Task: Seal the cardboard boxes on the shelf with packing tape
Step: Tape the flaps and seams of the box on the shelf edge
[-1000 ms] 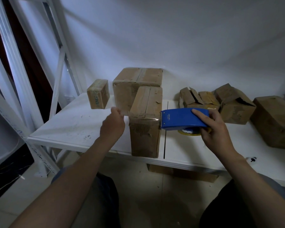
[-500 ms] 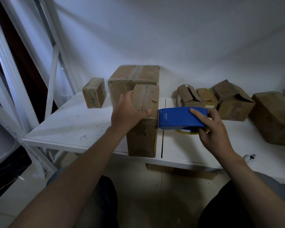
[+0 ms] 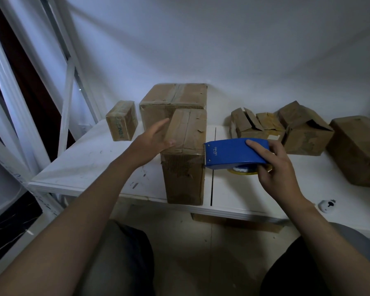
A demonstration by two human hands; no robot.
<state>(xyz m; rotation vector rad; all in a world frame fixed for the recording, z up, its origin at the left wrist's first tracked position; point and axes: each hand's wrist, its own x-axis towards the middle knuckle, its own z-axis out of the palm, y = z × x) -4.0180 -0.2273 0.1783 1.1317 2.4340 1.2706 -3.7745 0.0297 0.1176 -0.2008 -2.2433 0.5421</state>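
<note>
In the head view, the tall narrow brown cardboard box (image 3: 185, 159) stands at the front edge of the white shelf board (image 3: 90, 165). The right hand (image 3: 276, 167) is wrapped around the blue plastic tape dispenser (image 3: 231, 153), whose toothed end touches the upper right corner of this box. The left hand (image 3: 152, 144) is wide, with straight fingers laid against the left top edge of the box.

I judge that this box is being taped now. The big square cardboard box (image 3: 173, 101) behind it already shows a strip along its top seam. The small cardboard box (image 3: 121, 120) at the left looks closed, but I cannot tell whether it is taped. The two crumpled cardboard boxes with open flaps (image 3: 254, 124) at the right are not yet sealed. Whether the closed brown box at the far right (image 3: 357, 150) is sealed I cannot tell either.

The big box stands just behind the narrow one, so there is little room there.
</note>
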